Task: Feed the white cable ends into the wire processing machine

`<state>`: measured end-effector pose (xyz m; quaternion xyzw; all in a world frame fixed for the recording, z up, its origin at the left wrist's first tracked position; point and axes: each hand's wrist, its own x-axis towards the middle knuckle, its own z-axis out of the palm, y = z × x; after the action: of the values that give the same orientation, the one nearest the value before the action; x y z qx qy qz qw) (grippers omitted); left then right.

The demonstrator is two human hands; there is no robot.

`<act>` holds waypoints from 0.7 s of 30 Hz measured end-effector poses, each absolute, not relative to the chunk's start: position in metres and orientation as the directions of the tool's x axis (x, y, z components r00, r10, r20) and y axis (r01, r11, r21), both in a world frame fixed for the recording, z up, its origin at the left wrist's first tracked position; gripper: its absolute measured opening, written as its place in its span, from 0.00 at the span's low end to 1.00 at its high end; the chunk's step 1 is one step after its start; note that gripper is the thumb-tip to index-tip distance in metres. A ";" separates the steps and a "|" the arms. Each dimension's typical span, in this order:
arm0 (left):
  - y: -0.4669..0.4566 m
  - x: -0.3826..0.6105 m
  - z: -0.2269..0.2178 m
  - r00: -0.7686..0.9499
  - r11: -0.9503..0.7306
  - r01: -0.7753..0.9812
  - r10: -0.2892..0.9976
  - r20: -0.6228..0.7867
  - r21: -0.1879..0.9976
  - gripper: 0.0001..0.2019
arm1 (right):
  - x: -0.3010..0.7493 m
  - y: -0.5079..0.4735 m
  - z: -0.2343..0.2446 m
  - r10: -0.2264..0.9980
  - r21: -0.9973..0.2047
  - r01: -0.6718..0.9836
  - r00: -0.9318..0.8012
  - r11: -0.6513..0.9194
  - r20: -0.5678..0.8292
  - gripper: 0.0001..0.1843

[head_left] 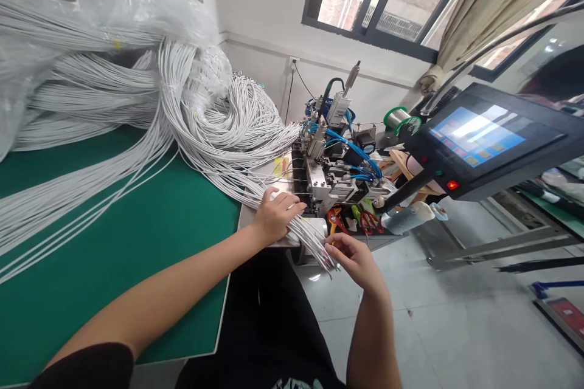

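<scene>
A thick bundle of white cables [237, 185] runs from the heap on the left across the machine's front edge, its loose ends [325, 260] hanging past the corner. My left hand [276, 216] lies over this bundle with its fingers curled around it. At the cable ends, my right hand [353, 258] has thumb and forefinger pinched together on a cable end. The fingertips partly hide which strand is held. Just beyond both hands stands a benchtop machine [326, 164] with metal clamps and blue air tubes; several single cables lie in its row of black slots.
Large coils of white cable [104, 85], partly in clear plastic, cover the green table [182, 292]. Right of the machine are red-handled scissors [371, 223], orange cutters [336, 219], a green-rimmed wire spool [401, 120] and a control screen [483, 134] on an arm. Another person's head [556, 76] shows far right.
</scene>
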<state>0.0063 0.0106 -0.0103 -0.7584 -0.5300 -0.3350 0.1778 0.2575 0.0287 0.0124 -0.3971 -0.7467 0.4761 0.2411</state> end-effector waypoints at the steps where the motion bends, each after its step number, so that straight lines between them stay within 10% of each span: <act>1: 0.010 0.006 -0.010 0.215 -0.377 0.922 0.686 0.695 0.087 0.16 | 0.257 0.029 0.012 0.840 -0.909 0.351 -0.543 0.226 -0.001 0.16; 10: 0.008 0.004 -0.005 0.280 -0.456 0.886 0.668 0.689 0.082 0.18 | 0.257 0.031 0.010 0.837 -0.875 0.398 -0.547 0.276 0.015 0.17; 21: 0.007 0.006 -0.003 0.404 -0.553 0.833 0.607 0.684 -0.002 0.11 | 0.239 0.060 -0.012 0.969 -0.993 0.050 -0.229 0.103 0.089 0.16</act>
<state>0.0057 0.0075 -0.0033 -0.8196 -0.4394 -0.3236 0.1748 0.2386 0.0597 -0.0123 -0.4300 -0.5926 0.5134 0.4477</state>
